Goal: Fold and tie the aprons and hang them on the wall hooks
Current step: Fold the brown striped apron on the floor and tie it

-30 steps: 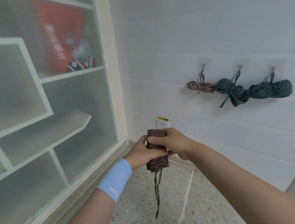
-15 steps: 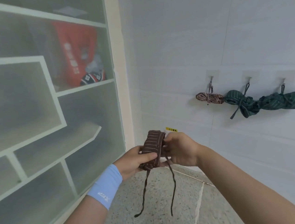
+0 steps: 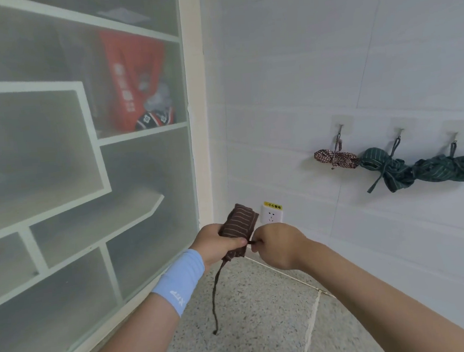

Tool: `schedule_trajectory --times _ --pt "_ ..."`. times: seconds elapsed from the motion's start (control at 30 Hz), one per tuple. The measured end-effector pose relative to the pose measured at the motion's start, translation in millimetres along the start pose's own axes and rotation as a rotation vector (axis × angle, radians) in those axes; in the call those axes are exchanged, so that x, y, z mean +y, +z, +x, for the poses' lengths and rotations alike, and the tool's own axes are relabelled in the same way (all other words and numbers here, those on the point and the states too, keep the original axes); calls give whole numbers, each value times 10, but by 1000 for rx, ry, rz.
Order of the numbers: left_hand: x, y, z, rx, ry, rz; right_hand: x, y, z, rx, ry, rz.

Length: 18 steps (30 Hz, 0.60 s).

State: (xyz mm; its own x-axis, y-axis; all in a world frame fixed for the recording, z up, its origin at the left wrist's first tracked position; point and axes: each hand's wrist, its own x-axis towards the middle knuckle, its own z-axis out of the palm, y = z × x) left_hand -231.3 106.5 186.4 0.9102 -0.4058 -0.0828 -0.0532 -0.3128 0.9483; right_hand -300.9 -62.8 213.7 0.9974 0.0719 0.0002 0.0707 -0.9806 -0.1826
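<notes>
One brown striped apron (image 3: 240,227), folded into a tight roll, was held just left of the wall socket (image 3: 271,214), its loose strap (image 3: 216,295) dangling below toward the floor. The left hand (image 3: 217,243) was wrapped around the roll, thumb across its front; the right hand (image 3: 277,246), curled into a fist just below the socket, pinched a second strap (image 3: 255,242) at the roll's side. A firm tie would likely need that strap drawn taut while the left squeezed the folds. Up and right of the socket, three tied aprons (image 3: 387,168) hung on hooks (image 3: 340,129).
</notes>
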Motion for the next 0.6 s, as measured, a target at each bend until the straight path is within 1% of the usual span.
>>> schedule_trajectory --times 0.07,0.2,0.33,0.43,0.47,0.53,0.6 --pt "24 6 16 53 6 62 5 -8 -40 18 -33 -100" --pt "86 15 10 24 66 203 72 -109 -127 42 -117 -217" --pt "80 31 6 2 92 263 74 -176 -274 63 -229 -306" --pt "-34 -88 11 127 86 410 96 -324 -351 183 -346 -349" --pt "-76 -87 -16 107 83 413 92 -378 -350 224 -385 -364" --pt "-89 7 -64 4 154 461 67 -451 -279 287 -436 -402" --pt "-49 169 -126 -74 224 502 59 -490 -163 316 -435 -399"
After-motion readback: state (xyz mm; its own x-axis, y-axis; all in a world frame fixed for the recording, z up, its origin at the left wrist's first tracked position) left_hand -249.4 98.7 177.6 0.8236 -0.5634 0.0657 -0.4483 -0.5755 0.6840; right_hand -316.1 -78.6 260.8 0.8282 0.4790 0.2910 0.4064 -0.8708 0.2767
